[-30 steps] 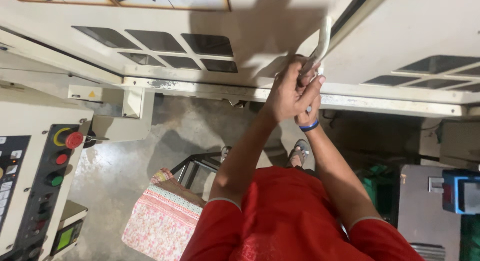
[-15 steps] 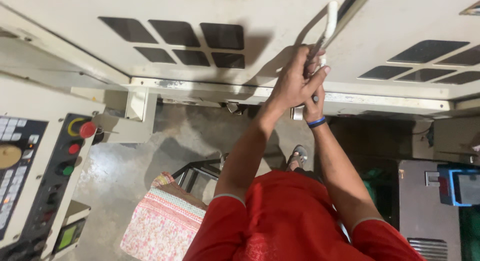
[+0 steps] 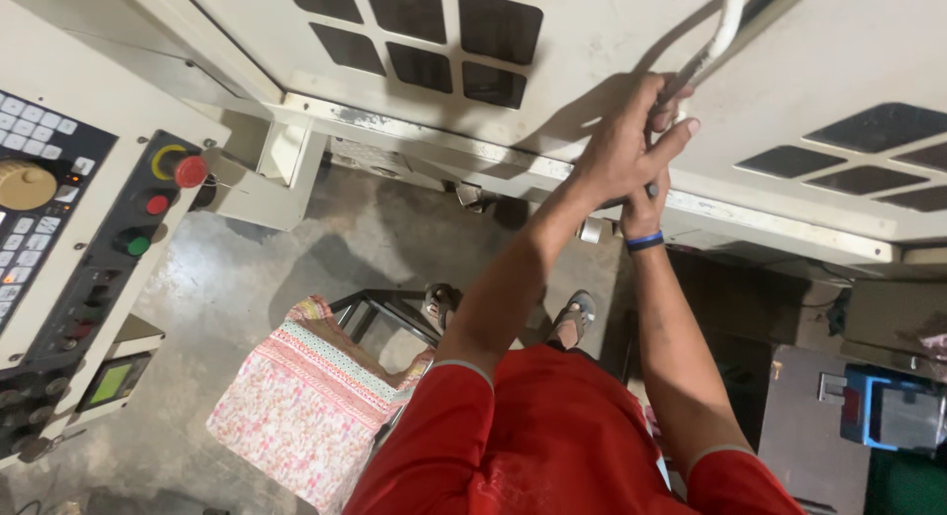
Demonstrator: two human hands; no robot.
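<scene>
Both hands clamp one door handle (image 3: 712, 43), a pale rounded metal bar, paint worn dark at the grip, mounted on the cream machine door (image 3: 612, 51). Left hand (image 3: 623, 145) clenched around the bar's lower stretch, fingers wrapped over it. Right hand (image 3: 646, 207) just below the left, touching it, mostly hidden behind it; looks closed on the same bar, blue wristband (image 3: 643, 242) at the wrist.

Door: flat painted sheet metal, smooth, scuffed along its bottom edge, with dark rounded-square window panes (image 3: 434, 36) left of the handle and more dark panes (image 3: 858, 145) right of it.

Well left of the handle: slanted control panel (image 3: 94, 229), black face, grey keys, red mushroom button (image 3: 190, 171) in a yellow ring, green button (image 3: 138, 246).

Below the handle: red sleeves, rough stained concrete floor (image 3: 256, 288), black metal stool frame (image 3: 380, 313) with floral pink cloth (image 3: 301, 402) draped over it.
</scene>
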